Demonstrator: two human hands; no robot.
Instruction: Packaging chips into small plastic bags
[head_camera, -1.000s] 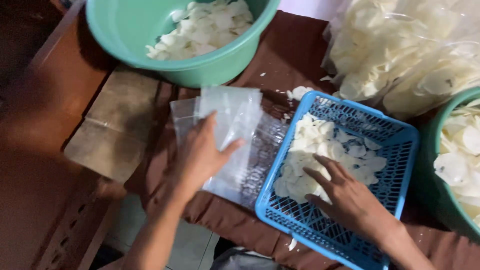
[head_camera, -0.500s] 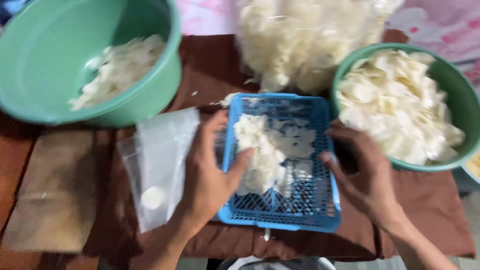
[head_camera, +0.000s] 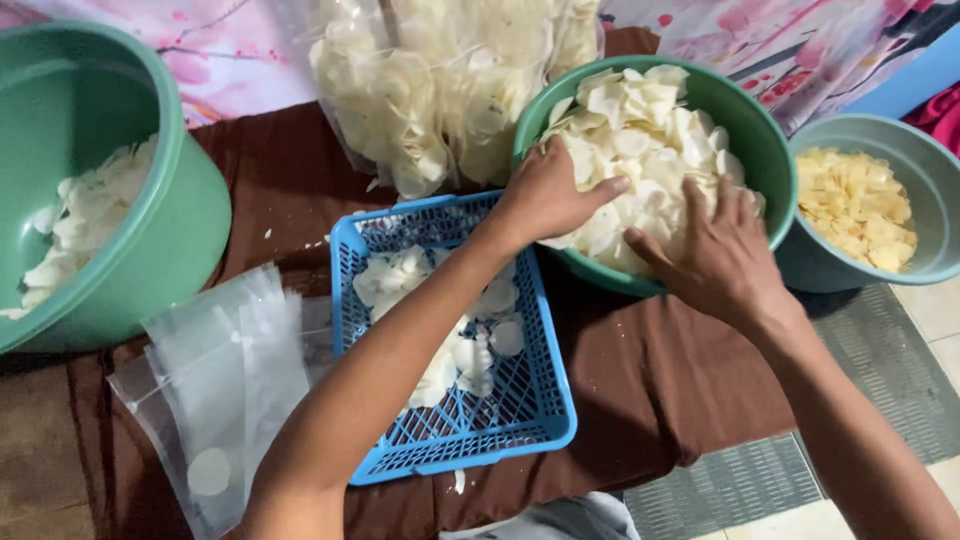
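While both hands reach over its near rim, the green bowl (head_camera: 752, 130) heaped with pale round chips (head_camera: 640, 110) sits at the far right of the brown cloth (head_camera: 650, 390). The left hand (head_camera: 548, 195) lies palm-down on the chips at the bowl's near-left edge, fingers held loosely together and pointing right; whether anything is caught under them cannot be told. The right hand (head_camera: 718, 258) rests on the chips at the near edge, fingers spread and pointing away from the person, flat on the heap and pinching nothing visible.

Just left of the bowl, under the left forearm, a blue plastic basket (head_camera: 545, 400) holds a thin scatter of the same pale chips. Behind the basket and touching the bowl's left side stands a big clear bag (head_camera: 420, 90) stuffed with chips. To the right of the green bowl, touching it, a grey-blue bowl (head_camera: 905, 270) holds yellower chips. At the far left, a larger green tub (head_camera: 170, 230) has a few pale chips in its bottom. Near the front left, a sheaf of empty clear plastic bags (head_camera: 230, 380) lies on the cloth beside the basket, with one chip lying at its near end.
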